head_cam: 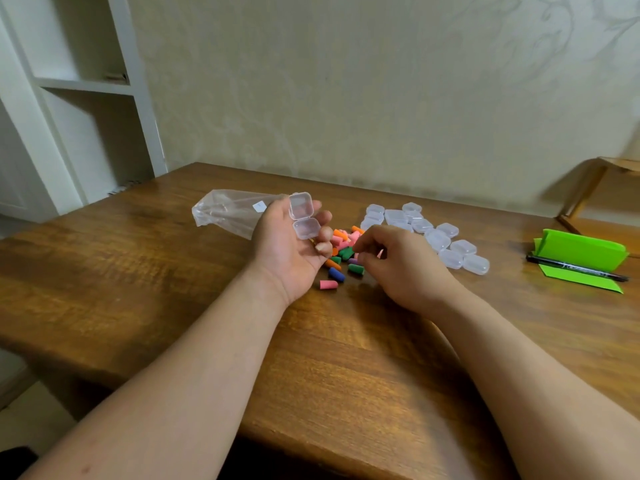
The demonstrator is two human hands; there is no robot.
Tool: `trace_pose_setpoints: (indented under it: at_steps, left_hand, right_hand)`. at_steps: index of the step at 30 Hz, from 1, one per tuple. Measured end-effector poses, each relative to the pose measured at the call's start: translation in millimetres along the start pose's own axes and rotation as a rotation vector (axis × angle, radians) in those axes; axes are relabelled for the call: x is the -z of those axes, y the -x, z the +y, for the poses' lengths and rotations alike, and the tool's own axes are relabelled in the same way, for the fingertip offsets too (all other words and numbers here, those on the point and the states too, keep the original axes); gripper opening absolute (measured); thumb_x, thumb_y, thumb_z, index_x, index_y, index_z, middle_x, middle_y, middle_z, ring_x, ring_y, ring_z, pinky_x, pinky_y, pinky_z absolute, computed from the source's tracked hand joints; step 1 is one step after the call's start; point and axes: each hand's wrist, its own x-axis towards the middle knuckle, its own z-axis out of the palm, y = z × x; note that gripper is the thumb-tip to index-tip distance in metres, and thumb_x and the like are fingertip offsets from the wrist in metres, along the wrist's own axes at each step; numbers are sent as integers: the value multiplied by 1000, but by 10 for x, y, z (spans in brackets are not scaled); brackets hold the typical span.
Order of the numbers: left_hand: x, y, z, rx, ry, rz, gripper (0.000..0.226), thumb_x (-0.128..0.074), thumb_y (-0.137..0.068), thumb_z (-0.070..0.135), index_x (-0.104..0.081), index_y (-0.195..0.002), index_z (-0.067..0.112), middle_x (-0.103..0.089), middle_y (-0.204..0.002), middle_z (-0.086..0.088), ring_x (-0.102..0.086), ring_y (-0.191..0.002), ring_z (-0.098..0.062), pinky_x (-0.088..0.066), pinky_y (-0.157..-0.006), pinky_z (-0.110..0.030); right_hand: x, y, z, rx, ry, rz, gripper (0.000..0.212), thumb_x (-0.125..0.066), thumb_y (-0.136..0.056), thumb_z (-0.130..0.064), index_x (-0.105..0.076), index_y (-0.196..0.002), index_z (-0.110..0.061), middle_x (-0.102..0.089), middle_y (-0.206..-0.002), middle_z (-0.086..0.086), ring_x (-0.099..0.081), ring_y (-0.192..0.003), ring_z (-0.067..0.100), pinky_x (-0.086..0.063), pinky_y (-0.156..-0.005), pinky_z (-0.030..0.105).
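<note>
My left hand (pixel 287 247) lies palm up above the table and holds a small clear hinged box (pixel 303 216) with its lid swung open. Just right of it sits a heap of coloured foam earplugs (pixel 341 252) in pink, orange, green and blue. My right hand (pixel 398 261) hovers over the right side of that heap, knuckles up, fingers curled down towards the plugs. A bit of pink shows under its fingers, but I cannot tell whether it pinches a plug.
Several shut clear small boxes (pixel 436 237) lie in a cluster behind and right of the heap. An empty clear plastic bag (pixel 228 211) lies behind my left hand. Green folded paper (pixel 581 251) and a black marker (pixel 575 268) lie at the far right of the wooden table (pixel 173 271).
</note>
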Motion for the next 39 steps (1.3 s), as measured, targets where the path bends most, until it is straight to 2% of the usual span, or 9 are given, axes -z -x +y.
trace_pose_setpoints:
  at_steps: [6,9,15,23,27,30,33,36,39]
  left_hand:
    - [26,-12,21,-20,17,24,37,-48,-109,40,-68,-113,9,-63,-78,-5,-47,-53,-13,-30,-45,-22]
    - [28,-25,14,-26,12,34,38,-49,-108,41,-69,-112,9,-63,-80,-5,-46,-54,-14,-29,-45,-23]
    - [34,-29,16,-30,6,46,38,-49,-107,40,-69,-113,8,-64,-84,-6,-46,-55,-14,-28,-45,-23]
    - [21,-14,13,-34,-9,57,37,-50,-106,39,-70,-114,8,-65,-85,-6,-47,-56,-15,-30,-46,-23]
    - [15,-19,5,-18,-40,53,38,-50,-107,39,-70,-115,8,-65,-88,-8,-50,-58,-15,-35,-47,-24]
    - [-22,-5,-12,7,-79,47,49,-47,-111,45,-70,-126,4,-67,-93,-11,-53,-64,-16,-41,-50,-25]
    - [-51,0,-55,21,-190,61,50,-44,-113,51,-71,-128,12,-68,-95,-10,-60,-70,-16,-49,-55,-26]
    - [-49,6,-96,59,-255,29,48,-43,-112,57,-68,-129,20,-74,-91,-8,-67,-76,-20,-52,-59,-30]
    - [-51,31,-104,59,-303,-36,48,-38,-113,56,-68,-126,20,-75,-83,-4,-65,-71,-19,-50,-57,-31]
  right_hand:
    - [-52,-79,29,-38,37,96,24,-64,-104,-26,-68,-126,-34,-63,-113,-11,-59,-91,5,-44,-67,18]
    - [-114,-183,-79,21,91,124,29,-66,-103,-32,-68,-132,-38,-58,-120,-10,-60,-102,8,-43,-68,19]
    - [-248,-327,-195,33,178,176,23,-69,-101,-41,-72,-121,-30,-60,-121,-4,-60,-110,17,-50,-78,31]
    - [-313,-328,-182,23,233,202,25,-68,-101,-44,-74,-112,-23,-64,-111,-2,-61,-101,18,-53,-76,32]
    - [-245,-314,-144,0,135,263,17,-68,-101,-42,-72,-101,-25,-63,-104,-7,-61,-94,15,-45,-66,27]
    - [-114,-269,-129,-40,-53,330,17,-71,-100,-41,-69,-97,-25,-67,-90,-10,-64,-85,13,-55,-68,32]
    - [10,-184,-178,-47,-196,360,15,-73,-100,-35,-67,-99,-21,-68,-86,-9,-65,-82,11,-57,-68,31]
    - [34,-113,-278,41,-241,344,11,-74,-99,-32,-69,-102,-22,-70,-91,-12,-66,-86,7,-55,-71,26]
    - [-40,-65,-365,176,-157,279,5,-75,-97,-26,-71,-93,-25,-67,-92,-12,-63,-87,7,-52,-73,29]
